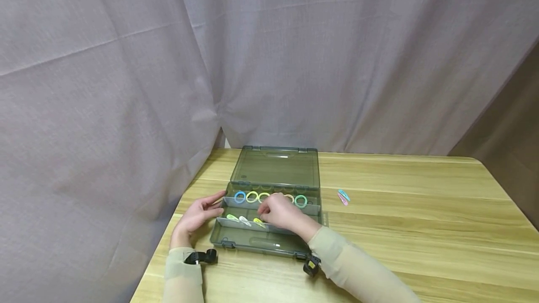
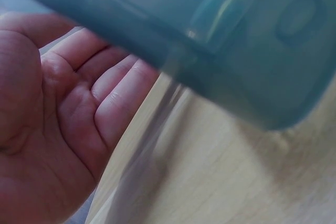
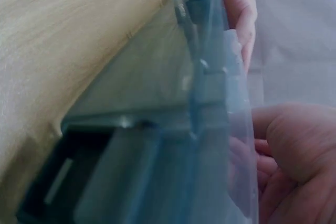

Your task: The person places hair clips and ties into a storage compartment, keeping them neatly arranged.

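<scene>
A see-through grey-green plastic box lies with its lid laid back, dividers running across it. Along its back compartment stand coloured rings that look like hair ties, among them a blue one and a green one. A green, a white and a yellow snap hair clip line the middle compartment. My left hand rests loosely at the box's left wall. My right hand reaches into the middle compartment, fingers bent down beside the yellow clip; I cannot tell whether they pinch anything.
To the right of the box, a blue clip and a pink clip lie on the wooden table. A grey curtain hangs behind the table and along its left side.
</scene>
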A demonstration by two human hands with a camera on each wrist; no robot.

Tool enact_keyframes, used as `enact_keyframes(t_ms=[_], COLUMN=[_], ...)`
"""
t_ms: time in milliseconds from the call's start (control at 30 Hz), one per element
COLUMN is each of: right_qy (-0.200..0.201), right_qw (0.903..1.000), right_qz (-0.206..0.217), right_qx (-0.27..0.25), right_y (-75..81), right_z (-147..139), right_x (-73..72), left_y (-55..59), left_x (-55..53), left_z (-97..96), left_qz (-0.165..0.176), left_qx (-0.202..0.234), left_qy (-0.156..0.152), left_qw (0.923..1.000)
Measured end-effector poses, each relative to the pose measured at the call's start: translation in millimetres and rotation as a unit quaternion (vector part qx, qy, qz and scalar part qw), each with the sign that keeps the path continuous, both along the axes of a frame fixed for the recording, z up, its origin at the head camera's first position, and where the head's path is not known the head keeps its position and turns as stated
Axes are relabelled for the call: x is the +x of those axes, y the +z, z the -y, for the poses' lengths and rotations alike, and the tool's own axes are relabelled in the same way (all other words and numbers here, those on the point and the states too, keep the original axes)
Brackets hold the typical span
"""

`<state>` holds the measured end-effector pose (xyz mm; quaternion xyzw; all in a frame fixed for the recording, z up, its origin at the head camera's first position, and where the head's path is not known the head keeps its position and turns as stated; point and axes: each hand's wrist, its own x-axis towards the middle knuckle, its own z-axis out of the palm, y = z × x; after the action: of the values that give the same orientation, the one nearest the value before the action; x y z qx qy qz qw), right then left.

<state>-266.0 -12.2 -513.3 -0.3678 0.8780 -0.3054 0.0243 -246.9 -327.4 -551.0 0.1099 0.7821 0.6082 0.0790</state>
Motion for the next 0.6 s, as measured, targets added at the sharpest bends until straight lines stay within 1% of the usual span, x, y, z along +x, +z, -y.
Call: enact_keyframes(t_ms=[133, 267, 400, 467, 600], right_qy=[0.022, 0.032, 0.028, 0.019, 0.002], right_qw=[0.9994, 0.9973, 0.9922, 0.9883, 0.9797], right_qz=[0.02, 0.056, 0.101, 0.124, 0.155], right_qx=[-0.016, -0.035, -0.067, -0.086, -0.127], right_y=[3.4, 7.6, 9.1, 8.0, 6.0], right_z=[-10.3, -26.7, -49.1, -61.3, -85.6], right_x=[-1.8, -3.0, -6.0, -8.9, -16.3], left_y=[0.3, -0.3, -0.9, -1.4, -2.5], left_x=[0.0, -0.4, -0.8, -1.1, -1.6], left_z=[-0.2, 0.2, 0.5, 1.1, 2.8], left_qz=[0.001, 0.002, -0.001, -0.004, 0.0], left_qx=[-0.001, 0.0, 0.002, 0.002, 0.007], left_qy=[-0.001, -0.004, -0.007, -0.008, -0.006], left_qw=[1.0, 1.0, 1.0, 1.0, 1.0])
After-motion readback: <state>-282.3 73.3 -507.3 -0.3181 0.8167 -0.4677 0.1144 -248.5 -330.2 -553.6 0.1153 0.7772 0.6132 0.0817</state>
